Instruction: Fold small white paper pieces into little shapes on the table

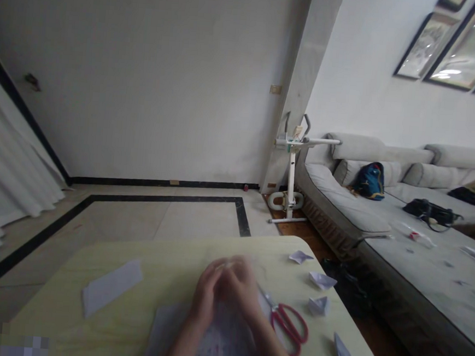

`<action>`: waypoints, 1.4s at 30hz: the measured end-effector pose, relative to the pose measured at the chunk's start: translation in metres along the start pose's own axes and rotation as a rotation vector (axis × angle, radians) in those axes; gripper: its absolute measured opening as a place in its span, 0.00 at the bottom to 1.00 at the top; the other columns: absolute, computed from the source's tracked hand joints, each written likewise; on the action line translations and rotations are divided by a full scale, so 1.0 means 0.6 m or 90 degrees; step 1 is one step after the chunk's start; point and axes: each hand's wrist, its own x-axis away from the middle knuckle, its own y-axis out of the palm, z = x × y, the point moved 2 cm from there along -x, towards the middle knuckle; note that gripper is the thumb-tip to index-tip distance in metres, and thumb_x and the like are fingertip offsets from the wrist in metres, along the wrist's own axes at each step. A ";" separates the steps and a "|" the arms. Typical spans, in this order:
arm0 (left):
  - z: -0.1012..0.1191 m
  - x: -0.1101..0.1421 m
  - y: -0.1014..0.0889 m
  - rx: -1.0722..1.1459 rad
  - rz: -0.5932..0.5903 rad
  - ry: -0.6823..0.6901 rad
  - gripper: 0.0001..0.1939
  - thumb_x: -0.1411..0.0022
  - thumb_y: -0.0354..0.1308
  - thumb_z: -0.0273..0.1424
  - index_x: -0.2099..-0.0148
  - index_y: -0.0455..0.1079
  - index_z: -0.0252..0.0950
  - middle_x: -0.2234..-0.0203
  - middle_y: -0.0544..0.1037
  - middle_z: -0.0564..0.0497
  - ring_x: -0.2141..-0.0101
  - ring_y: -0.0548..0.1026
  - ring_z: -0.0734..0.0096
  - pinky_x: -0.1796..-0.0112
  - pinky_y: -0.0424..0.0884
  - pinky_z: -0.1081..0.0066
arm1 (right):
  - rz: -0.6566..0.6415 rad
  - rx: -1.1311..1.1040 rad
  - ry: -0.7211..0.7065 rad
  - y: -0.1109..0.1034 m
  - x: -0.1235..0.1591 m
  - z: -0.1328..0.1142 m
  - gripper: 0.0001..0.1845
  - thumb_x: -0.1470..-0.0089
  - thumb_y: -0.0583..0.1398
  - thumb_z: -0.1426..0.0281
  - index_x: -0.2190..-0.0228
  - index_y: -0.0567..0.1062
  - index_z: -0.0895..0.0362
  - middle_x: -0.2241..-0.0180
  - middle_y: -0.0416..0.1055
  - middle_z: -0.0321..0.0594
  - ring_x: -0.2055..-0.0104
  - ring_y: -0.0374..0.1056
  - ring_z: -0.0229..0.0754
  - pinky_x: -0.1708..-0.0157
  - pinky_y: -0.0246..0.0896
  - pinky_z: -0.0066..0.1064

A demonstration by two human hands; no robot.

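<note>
My left hand [208, 282] and my right hand [242, 285] are pressed together above the middle of the table, fingers curled in and smeared by motion. Whatever they hold, if anything, is hidden between them. Under my forearms lies a printed sheet of paper [220, 344]. Just right of my right hand rests a pair of scissors [291, 327] with red handles, its blades pointing toward the hand. Farther off to the left is a flat stack of white paper [111, 286].
Several small folded paper boats [322, 281] line the right side of the pale yellow table [165, 265]. Beyond that edge stands a grey sofa [342, 208] with a blue backpack [371, 181] and a black bag [432, 212]. A white exercise machine [291, 177] stands near the wall.
</note>
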 end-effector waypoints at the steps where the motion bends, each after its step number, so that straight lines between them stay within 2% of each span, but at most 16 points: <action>1: -0.004 0.000 -0.003 -0.004 -0.010 -0.008 0.23 0.52 0.65 0.41 0.56 0.74 0.31 0.62 0.81 0.41 0.60 0.78 0.55 0.58 0.72 0.63 | 0.002 -0.007 0.010 0.000 0.002 0.002 0.11 0.49 0.60 0.65 0.64 0.67 0.56 0.77 0.64 0.31 0.75 0.62 0.37 0.75 0.58 0.27; 8: -0.007 0.007 -0.012 0.017 -0.113 -0.073 0.21 0.46 0.64 0.37 0.51 0.73 0.33 0.55 0.79 0.40 0.54 0.76 0.53 0.53 0.70 0.61 | -0.012 -0.065 0.030 -0.013 0.009 0.002 0.11 0.51 0.62 0.65 0.66 0.68 0.56 0.76 0.67 0.33 0.74 0.64 0.37 0.75 0.58 0.26; 12: -0.010 0.006 -0.010 0.019 -0.143 -0.089 0.22 0.46 0.64 0.36 0.51 0.73 0.32 0.54 0.78 0.39 0.53 0.76 0.53 0.51 0.69 0.59 | 0.004 -0.071 0.044 -0.021 0.007 0.006 0.13 0.52 0.63 0.63 0.66 0.69 0.57 0.74 0.70 0.35 0.74 0.65 0.38 0.75 0.59 0.27; 15: -0.017 0.002 -0.014 -0.002 -0.119 -0.070 0.20 0.46 0.64 0.37 0.52 0.74 0.32 0.54 0.79 0.40 0.52 0.75 0.53 0.50 0.68 0.59 | 0.025 -0.029 -0.005 -0.024 0.006 0.007 0.11 0.52 0.62 0.63 0.69 0.70 0.57 0.73 0.71 0.37 0.71 0.66 0.39 0.73 0.61 0.28; 19: -0.018 -0.002 -0.017 -0.048 -0.076 -0.040 0.20 0.48 0.65 0.38 0.54 0.75 0.33 0.57 0.80 0.41 0.54 0.76 0.54 0.49 0.67 0.58 | 0.021 -0.014 -0.024 -0.024 0.009 0.011 0.12 0.50 0.61 0.65 0.63 0.70 0.57 0.70 0.72 0.38 0.68 0.67 0.41 0.70 0.62 0.30; 23: -0.013 0.002 -0.010 -0.022 -0.114 -0.066 0.20 0.48 0.65 0.37 0.53 0.75 0.33 0.57 0.80 0.40 0.54 0.76 0.52 0.50 0.68 0.57 | 0.031 -0.008 -0.017 -0.024 0.013 0.014 0.09 0.49 0.60 0.66 0.65 0.71 0.57 0.71 0.71 0.37 0.69 0.66 0.41 0.68 0.63 0.30; 30: -0.021 0.001 -0.007 0.051 -0.157 -0.081 0.20 0.47 0.63 0.36 0.52 0.75 0.32 0.53 0.78 0.38 0.51 0.74 0.50 0.49 0.67 0.56 | 0.040 0.026 -0.055 -0.023 0.013 0.010 0.06 0.48 0.59 0.68 0.70 0.72 0.58 0.73 0.70 0.36 0.70 0.65 0.40 0.68 0.62 0.29; 33: -0.020 -0.001 -0.008 0.031 -0.152 -0.067 0.20 0.46 0.63 0.37 0.53 0.76 0.32 0.53 0.78 0.39 0.51 0.74 0.51 0.48 0.66 0.57 | 0.046 0.033 -0.043 -0.022 0.014 0.011 0.07 0.48 0.59 0.67 0.70 0.73 0.58 0.73 0.71 0.37 0.70 0.66 0.40 0.70 0.62 0.29; 37: -0.018 -0.004 -0.011 -0.027 -0.100 -0.028 0.18 0.47 0.64 0.37 0.56 0.77 0.33 0.56 0.80 0.41 0.52 0.75 0.54 0.48 0.66 0.60 | 0.053 0.056 -0.034 -0.022 0.014 0.012 0.08 0.47 0.59 0.67 0.67 0.75 0.59 0.72 0.73 0.39 0.69 0.67 0.41 0.69 0.63 0.29; 42: -0.025 -0.003 -0.009 0.032 -0.145 -0.078 0.19 0.45 0.62 0.36 0.53 0.76 0.32 0.54 0.78 0.40 0.54 0.76 0.56 0.54 0.70 0.63 | 0.062 0.069 -0.014 -0.021 0.012 0.012 0.10 0.48 0.59 0.66 0.68 0.76 0.59 0.75 0.72 0.38 0.72 0.66 0.41 0.73 0.62 0.28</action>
